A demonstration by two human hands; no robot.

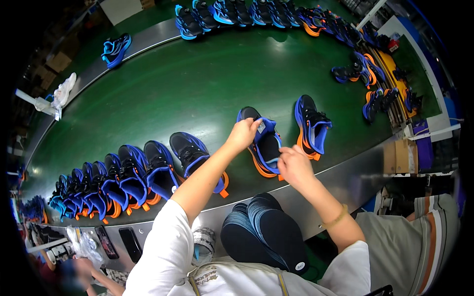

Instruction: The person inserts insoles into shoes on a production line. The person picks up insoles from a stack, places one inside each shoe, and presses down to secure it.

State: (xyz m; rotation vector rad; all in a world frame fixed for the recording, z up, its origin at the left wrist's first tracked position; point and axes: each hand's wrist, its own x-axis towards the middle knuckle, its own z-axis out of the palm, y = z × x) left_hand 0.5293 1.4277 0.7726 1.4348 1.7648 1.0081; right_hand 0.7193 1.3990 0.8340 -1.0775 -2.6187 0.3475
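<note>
Evidently, in the head view, the left hand (pixel 243 134) pinches one black-and-blue shoe (pixel 269 146) by its tongue, thumb and fingers closed, while the right hand (pixel 296 168) grips its collar edge. It rests on the green surface (pixel 197 89), between one matching shoe (pixel 312 123) rightward and a row of shoes (pixel 129 165) leftward (too crowded to count). Two phones (pixel 130 244) lie along the metal edge (pixel 340 178).
</note>
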